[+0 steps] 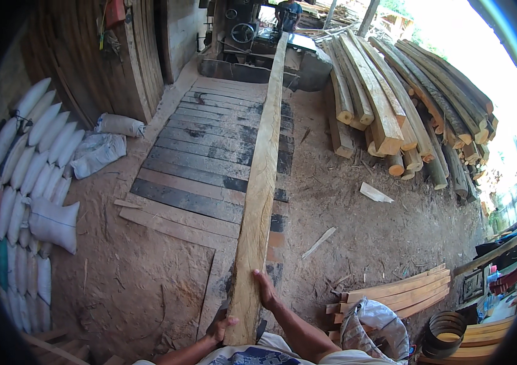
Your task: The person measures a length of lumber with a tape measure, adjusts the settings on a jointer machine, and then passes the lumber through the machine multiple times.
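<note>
A long rough-sawn plank (259, 176) runs from my body up toward a sawmill machine (243, 30) at the top. My left hand (220, 327) grips the plank's near end on its left edge. My right hand (265, 289) lies flat against the plank's right side, a little farther up. The plank is held above a platform of dark boards (203, 158).
Stacked white sacks (24, 182) line the left wall. A pile of squared timbers and logs (398, 103) lies at the upper right. Cut boards (401, 292), a sack and a black ring sit at the lower right. Another person (287, 13) stands behind the machine. Sawdust covers the ground.
</note>
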